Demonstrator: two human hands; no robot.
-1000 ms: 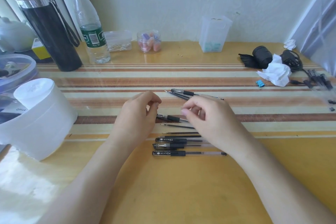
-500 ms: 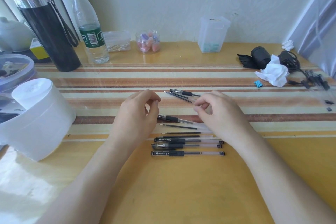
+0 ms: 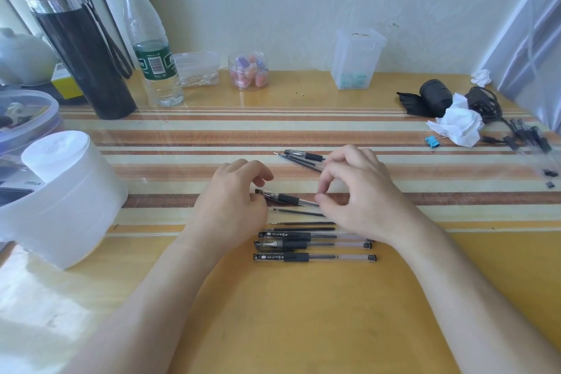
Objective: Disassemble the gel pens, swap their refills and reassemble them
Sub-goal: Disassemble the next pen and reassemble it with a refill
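Observation:
A gel pen (image 3: 288,199) with a clear barrel and black grip lies slanted on the striped table between my hands. My left hand (image 3: 233,203) pinches its left end between curled forefinger and thumb. My right hand (image 3: 361,194) pinches the barrel's right end with thumb and forefinger. Just below lie three loose refills (image 3: 299,212), and nearer me three assembled pens (image 3: 314,257) are lined up in a row, their right ends partly under my right wrist. Farther back, another pen (image 3: 305,156) and a refill (image 3: 299,161) reach under my right fingers.
A white plastic roll (image 3: 60,191) stands at the left, with a black flask (image 3: 82,45) and a water bottle (image 3: 154,48) behind. A jar (image 3: 248,70) and a clear box (image 3: 355,58) stand by the wall. Tissue (image 3: 458,126), a blue clip (image 3: 432,141), cables and more pens (image 3: 531,136) lie right.
My right hand drifted right, then came back left and down to the pen barrel's right end. My left hand stayed at the pen's left end.

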